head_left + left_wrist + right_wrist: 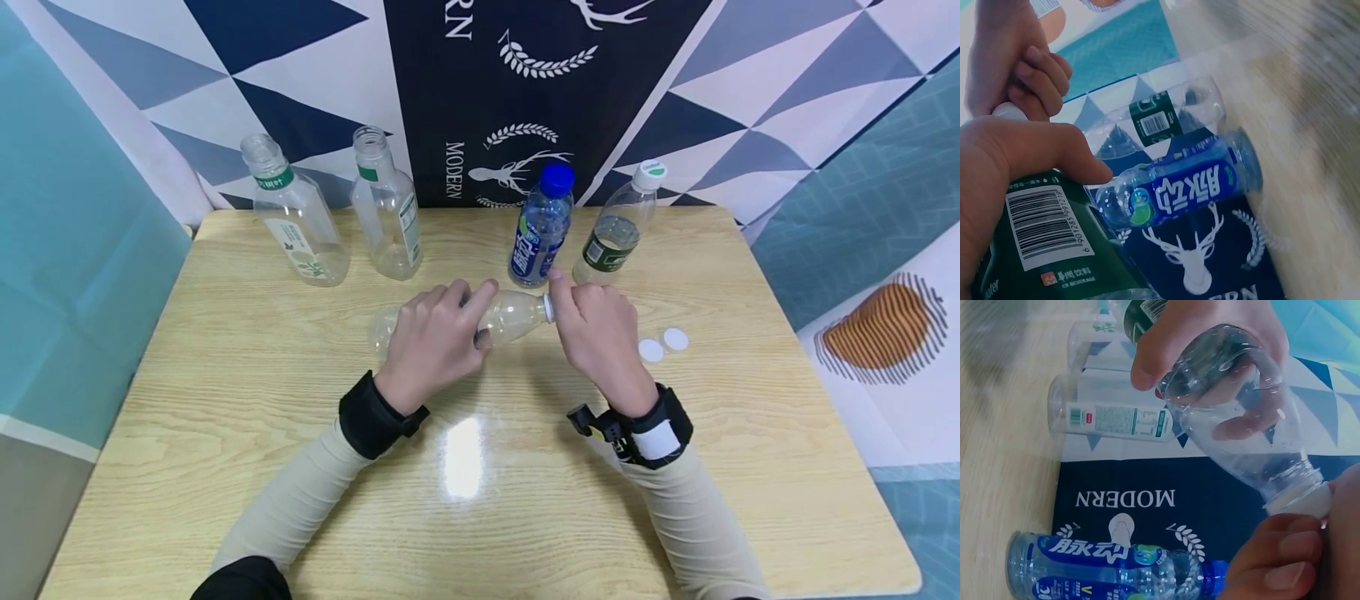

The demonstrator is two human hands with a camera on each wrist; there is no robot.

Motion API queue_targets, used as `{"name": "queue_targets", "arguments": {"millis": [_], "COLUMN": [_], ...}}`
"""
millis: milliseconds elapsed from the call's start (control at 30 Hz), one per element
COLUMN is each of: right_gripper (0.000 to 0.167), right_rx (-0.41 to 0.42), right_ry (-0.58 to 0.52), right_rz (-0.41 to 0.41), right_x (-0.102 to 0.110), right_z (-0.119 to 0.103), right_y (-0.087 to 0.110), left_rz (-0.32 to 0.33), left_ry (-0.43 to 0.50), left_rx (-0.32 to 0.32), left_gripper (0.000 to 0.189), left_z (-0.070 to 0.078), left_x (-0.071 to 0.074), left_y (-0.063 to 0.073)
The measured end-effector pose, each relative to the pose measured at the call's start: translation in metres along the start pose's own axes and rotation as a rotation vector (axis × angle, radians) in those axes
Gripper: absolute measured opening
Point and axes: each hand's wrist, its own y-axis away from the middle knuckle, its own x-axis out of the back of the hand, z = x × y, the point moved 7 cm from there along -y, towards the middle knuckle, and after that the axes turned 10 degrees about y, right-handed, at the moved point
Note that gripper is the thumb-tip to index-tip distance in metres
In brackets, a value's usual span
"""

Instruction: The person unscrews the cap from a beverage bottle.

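Note:
A clear plastic bottle point(517, 317) lies on its side in the air above the table, its neck toward the right. My left hand point(438, 337) grips it round the middle; the left wrist view shows its green label point(1050, 240) with a barcode under that hand. At the neck sits a white cap point(1300, 503), which my right hand point(596, 329) pinches between thumb and curled fingers. Two loose white caps point(663, 343) lie on the table to the right of my right hand.
Along the back stand two uncapped clear bottles point(300, 225) on the left. A blue-capped bottle point(540, 229) and a white-capped bottle point(617, 225) with a green label stand just beyond my right hand. Patterned cloth point(480, 100) hangs behind the wooden table point(225, 400).

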Motion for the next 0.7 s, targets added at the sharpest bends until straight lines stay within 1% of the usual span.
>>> {"name": "queue_targets", "arguments": {"millis": [200, 367, 467, 533, 567, 633, 700], "right_gripper": [0.065, 0.062, 0.060, 0.060, 0.060, 0.062, 0.065], "right_rx": [0.119, 0.254, 0.315, 0.323, 0.311, 0.244, 0.144], "right_ry": [-0.080, -0.070, -0.047, -0.036, -0.029, -0.018, -0.013], "right_rz": [0.081, 0.188, 0.244, 0.257, 0.252, 0.207, 0.127], "right_x": [0.002, 0.010, 0.013, 0.014, 0.014, 0.010, 0.005], "right_z": [-0.004, -0.010, -0.014, -0.015, -0.014, -0.011, -0.006], "right_y": [-0.001, 0.001, 0.002, 0.002, 0.002, 0.000, -0.002], "left_rz": [-0.059, -0.140, -0.180, -0.175, -0.160, -0.115, -0.061], "left_ry": [0.146, 0.282, 0.340, 0.333, 0.308, 0.231, 0.127], "left_rx": [0.037, 0.089, 0.123, 0.126, 0.119, 0.095, 0.061], "left_gripper": [0.055, 0.061, 0.065, 0.064, 0.062, 0.057, 0.051], "left_z": [-0.005, -0.008, -0.009, -0.009, -0.008, -0.007, -0.004], "left_x": [-0.002, -0.005, -0.007, -0.007, -0.006, -0.005, -0.003], "left_y": [0.001, -0.001, -0.001, -0.001, -0.001, 0.000, 0.000]}}
